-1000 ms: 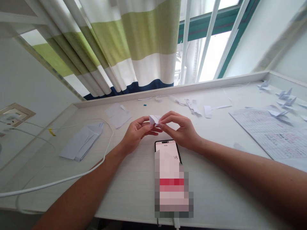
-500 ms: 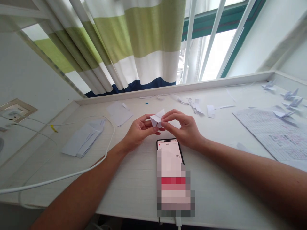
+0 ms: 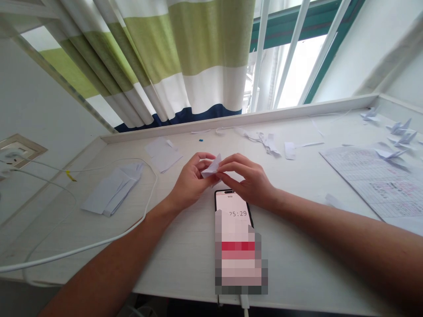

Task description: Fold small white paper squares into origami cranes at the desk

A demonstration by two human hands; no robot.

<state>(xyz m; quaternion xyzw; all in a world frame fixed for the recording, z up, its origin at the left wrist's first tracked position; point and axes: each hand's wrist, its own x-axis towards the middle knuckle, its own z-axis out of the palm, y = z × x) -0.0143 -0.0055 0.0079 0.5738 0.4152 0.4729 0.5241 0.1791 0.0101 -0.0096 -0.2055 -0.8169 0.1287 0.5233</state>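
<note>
A small folded piece of white paper (image 3: 211, 169) with a pointed top is held between both hands above the white desk. My left hand (image 3: 191, 181) wraps its fingers round the paper's left side and underside. On the right side, my right hand (image 3: 246, 176) pinches the paper with thumb and fingertips. The lower part of the paper is partly hidden by the fingers. Just below the hands, a phone (image 3: 233, 224) lies on the desk with its screen lit.
Folded papers (image 3: 112, 189) and a white cable (image 3: 109, 237) lie at left, square sheets (image 3: 163, 154) farther back. Paper scraps (image 3: 269, 144) sit behind the hands. At right are a written sheet (image 3: 363, 180) and several folded paper figures (image 3: 399, 127).
The folded paper has turned, its point now facing up, and shifted slightly left. My fingers have moved on it, and both hands still hold it. The view has shifted slightly.
</note>
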